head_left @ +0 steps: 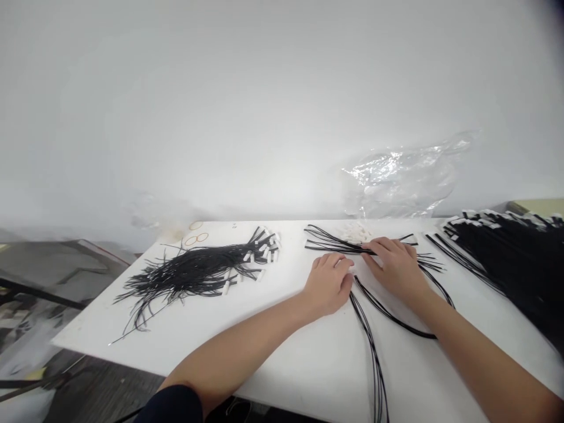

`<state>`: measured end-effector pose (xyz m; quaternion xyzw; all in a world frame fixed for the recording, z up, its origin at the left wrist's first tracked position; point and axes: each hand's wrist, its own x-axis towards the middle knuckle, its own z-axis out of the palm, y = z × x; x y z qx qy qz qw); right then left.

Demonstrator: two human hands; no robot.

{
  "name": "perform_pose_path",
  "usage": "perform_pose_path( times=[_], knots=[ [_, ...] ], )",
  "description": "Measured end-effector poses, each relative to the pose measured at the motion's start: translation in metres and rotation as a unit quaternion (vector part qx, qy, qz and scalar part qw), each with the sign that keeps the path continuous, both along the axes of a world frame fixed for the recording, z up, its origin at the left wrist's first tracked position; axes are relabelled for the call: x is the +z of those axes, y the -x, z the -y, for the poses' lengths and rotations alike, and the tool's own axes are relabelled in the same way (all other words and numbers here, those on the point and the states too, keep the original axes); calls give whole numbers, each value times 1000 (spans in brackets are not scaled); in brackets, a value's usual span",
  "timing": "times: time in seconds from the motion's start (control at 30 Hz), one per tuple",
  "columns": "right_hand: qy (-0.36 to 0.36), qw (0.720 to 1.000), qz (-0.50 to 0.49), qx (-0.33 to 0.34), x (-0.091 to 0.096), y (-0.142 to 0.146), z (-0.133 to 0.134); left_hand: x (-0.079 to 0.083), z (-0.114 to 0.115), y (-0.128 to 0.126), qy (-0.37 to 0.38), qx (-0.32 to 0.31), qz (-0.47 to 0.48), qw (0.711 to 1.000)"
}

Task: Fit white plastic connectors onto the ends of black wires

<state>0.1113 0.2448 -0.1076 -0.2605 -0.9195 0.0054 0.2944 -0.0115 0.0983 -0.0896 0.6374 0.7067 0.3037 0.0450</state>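
Left hand: The left hand (328,283) lies knuckles up on the white rectangular table top (282,352), fingers curled in close together against the loose thin black cords (335,245). The fingertips are hidden, so we cannot tell whether they pinch a strand.
Right hand: The right hand (395,265) rests palm down on the same cords, fingers stretched side by side, pressing on the fan and closed round nothing that we see.
Loose cords: They spread across the table under and between both hands. Several long strands run toward the near edge and leave the view at the bottom.
Risk, overhang: We cannot see where those long strands end. If they hang over the edge, we judge that a brushing forearm could drag them off.
Risk, tangling: The fan is crossed and uneven, so drawing one strand out could pull its neighbours along.
Risk, small parts: The little heap of small white plastic caps (355,232) sits just beyond the right fingertips, where a sweep of the hand could scatter it.
Risk, mixing: The bundle of black cords with white capped ends (198,273) lies well apart on the left. The large stack of black white-tipped cords (506,252) lies near the right forearm, and strays could merge with it.
Risk, clutter: The crumpled clear plastic bag (405,176) against the wall could slump over the caps.
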Motion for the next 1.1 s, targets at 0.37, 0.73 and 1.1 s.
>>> perform_pose_path(
  times=[0.37, 0.73, 1.1],
  knots=[
    [4, 998, -34, 49, 3, -2, 8, 72, 69, 135, 254, 249, -86, 931],
    [55, 996, -41, 57, 1, -3, 9, 66, 113, 193, 404, 172, -98, 893],
    [84, 993, -49, 63, -1, -3, 8, 63, 110, 168, 261, 155, -129, 944]
  ],
)
